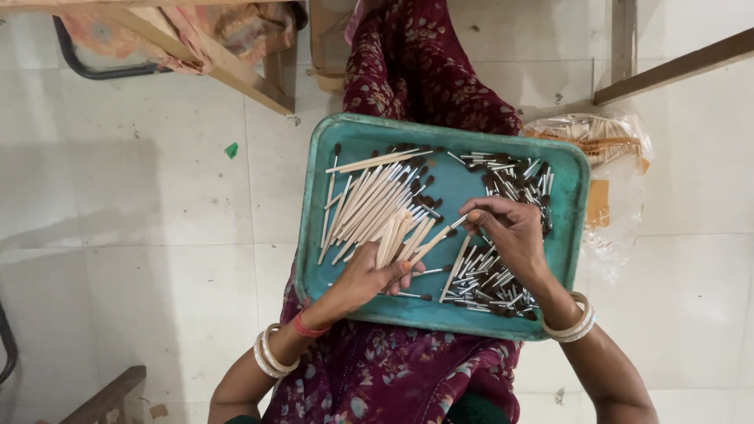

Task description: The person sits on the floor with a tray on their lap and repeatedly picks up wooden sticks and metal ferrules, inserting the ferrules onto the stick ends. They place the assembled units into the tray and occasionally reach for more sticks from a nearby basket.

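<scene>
Two hands work over a teal tray (357,129) resting on the lap. The left hand (369,275) is closed around a fanned bundle of pale wooden sticks (404,235). The right hand (510,232), palm down with wrist bent, pinches the metal end of one stick (440,239) between fingertips, touching the bundle. Progress appears partial: a pile of finished sticks with dark tips (373,196) lies on the tray's left half, while many loose metal pieces with dark heads (487,279) remain on the right. A clear bag of sticks (601,137) sits on the floor just beside the tray
</scene>
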